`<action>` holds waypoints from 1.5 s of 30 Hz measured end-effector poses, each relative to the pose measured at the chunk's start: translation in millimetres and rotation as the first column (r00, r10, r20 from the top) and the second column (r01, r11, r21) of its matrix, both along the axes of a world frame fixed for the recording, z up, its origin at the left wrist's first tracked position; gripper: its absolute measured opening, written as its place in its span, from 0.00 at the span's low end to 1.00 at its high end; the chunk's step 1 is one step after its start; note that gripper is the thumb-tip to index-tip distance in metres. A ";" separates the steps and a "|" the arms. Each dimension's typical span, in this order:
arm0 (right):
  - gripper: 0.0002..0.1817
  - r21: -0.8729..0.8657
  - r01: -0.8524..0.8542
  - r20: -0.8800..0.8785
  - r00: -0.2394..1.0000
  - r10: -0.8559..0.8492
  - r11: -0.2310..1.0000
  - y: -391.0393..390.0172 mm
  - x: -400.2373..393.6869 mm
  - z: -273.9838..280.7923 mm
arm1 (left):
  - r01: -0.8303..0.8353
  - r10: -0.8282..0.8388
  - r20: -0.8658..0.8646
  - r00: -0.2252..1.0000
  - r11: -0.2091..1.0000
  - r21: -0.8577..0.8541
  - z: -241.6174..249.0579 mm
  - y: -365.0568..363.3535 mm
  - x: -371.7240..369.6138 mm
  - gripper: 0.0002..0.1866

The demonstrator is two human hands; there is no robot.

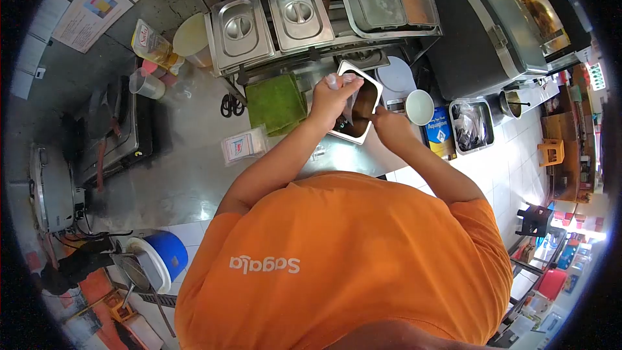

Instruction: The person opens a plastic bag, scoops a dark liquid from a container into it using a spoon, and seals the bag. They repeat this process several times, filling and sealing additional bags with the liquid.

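My left hand is closed around a clear plastic item, perhaps a bag, above a white-rimmed rectangular container. The container stands tilted in view on the steel counter, with something dark brown inside. At its right edge, my right hand has its fingers closed at the rim. What its fingertips pinch is partly hidden. A folded green cloth lies left of the container, and a white bowl is right of my right hand.
Lidded steel pans and a tray are on the rack behind. Black scissors and a plastic packet lie at left. A blue box and a metal tray of bags stand at right.
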State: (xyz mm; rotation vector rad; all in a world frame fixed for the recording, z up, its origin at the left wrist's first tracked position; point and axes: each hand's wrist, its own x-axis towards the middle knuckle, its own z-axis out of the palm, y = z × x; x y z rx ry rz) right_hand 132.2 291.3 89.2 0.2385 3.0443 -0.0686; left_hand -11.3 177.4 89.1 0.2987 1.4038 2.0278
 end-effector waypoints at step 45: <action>0.08 -0.833 0.202 -0.147 0.816 -0.558 0.515 -7.2 19.5 23.5 | -0.104 0.189 -0.677 0.711 0.981 0.165 -26.9 -81.4 -4.1 0.21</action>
